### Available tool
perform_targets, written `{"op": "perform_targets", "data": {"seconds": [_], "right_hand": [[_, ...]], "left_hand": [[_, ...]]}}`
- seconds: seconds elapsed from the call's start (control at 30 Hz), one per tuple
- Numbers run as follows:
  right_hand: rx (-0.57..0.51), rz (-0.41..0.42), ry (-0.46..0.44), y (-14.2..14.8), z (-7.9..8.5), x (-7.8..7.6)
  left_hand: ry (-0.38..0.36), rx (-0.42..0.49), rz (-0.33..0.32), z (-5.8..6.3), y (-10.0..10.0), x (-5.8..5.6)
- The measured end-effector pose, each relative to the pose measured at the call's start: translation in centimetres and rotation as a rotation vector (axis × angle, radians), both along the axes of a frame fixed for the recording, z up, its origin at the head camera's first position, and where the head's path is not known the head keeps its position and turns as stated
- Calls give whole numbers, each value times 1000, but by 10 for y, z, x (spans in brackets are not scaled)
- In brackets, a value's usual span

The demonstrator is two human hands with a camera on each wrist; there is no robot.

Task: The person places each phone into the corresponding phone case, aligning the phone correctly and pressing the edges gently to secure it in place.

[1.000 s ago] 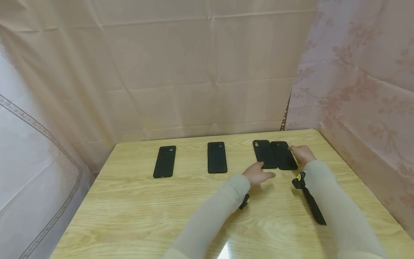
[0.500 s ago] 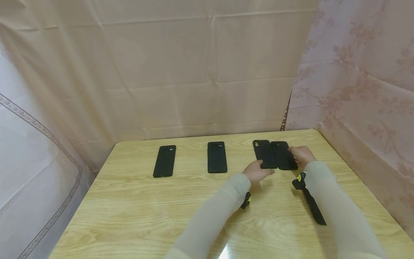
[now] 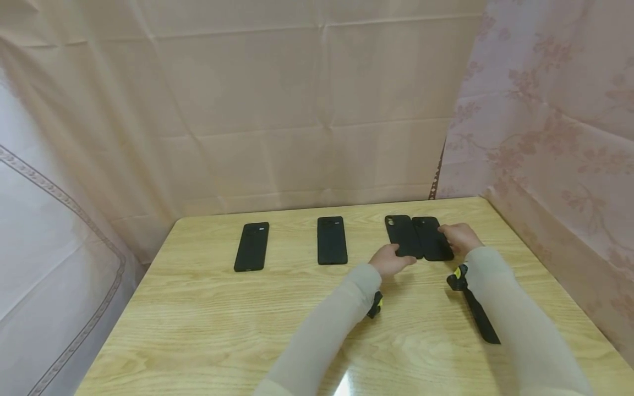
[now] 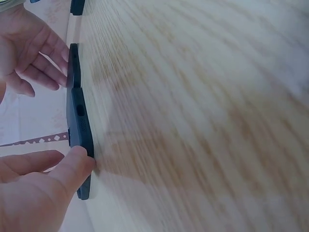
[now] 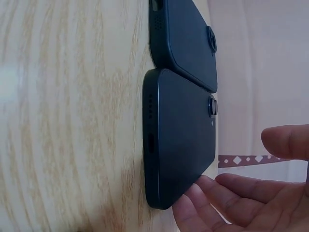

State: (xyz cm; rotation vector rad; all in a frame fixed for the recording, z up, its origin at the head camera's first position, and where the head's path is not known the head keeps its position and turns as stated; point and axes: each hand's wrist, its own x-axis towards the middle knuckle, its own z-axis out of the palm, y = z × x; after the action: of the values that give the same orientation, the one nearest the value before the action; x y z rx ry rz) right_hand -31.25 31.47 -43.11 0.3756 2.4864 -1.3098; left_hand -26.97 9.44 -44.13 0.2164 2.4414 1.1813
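Near the table's back right, a black phone case (image 3: 405,235) with a camera opening lies flat, side by side with a black smartphone (image 3: 433,238). Their long edges meet. My left hand (image 3: 388,260) touches the case at its near left corner; in the left wrist view, fingertips (image 4: 78,151) rest against the end of the case. At the phone's right side is my right hand (image 3: 460,236). Its fingertips (image 5: 189,197) touch the phone's edge, with the thumb held apart from it in the right wrist view.
Two more black phone-shaped objects lie flat to the left, one near the middle (image 3: 332,240) and one farther left (image 3: 251,247). Both have a small white mark. They rest on a wood-grain table (image 3: 208,324). Beige cloth (image 3: 247,110) hangs behind it, with patterned pink cloth (image 3: 559,148) at the right.
My left hand has moved slightly up to the case's near corner, and its fingers have drawn closer together. The case and phone have shifted very slightly left, my right hand along with them.
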Motion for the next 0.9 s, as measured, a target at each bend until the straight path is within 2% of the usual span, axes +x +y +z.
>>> {"op": "perform_targets", "data": {"seconds": [0.23,0.5,0.67,0.9], "right_hand": [[53,50,-3,1,1,2],[-2,121,-3,0,0,9],[-59,119,-4,-3,0,14],[-37,172,-31,-6,2,24]], "left_hand": [[0,-7,13,0,-3,2],[-22,36,41,1,-11,4],[-17,61,26,0,-18,4],[-41,92,-6,-1,-28,3]]}}
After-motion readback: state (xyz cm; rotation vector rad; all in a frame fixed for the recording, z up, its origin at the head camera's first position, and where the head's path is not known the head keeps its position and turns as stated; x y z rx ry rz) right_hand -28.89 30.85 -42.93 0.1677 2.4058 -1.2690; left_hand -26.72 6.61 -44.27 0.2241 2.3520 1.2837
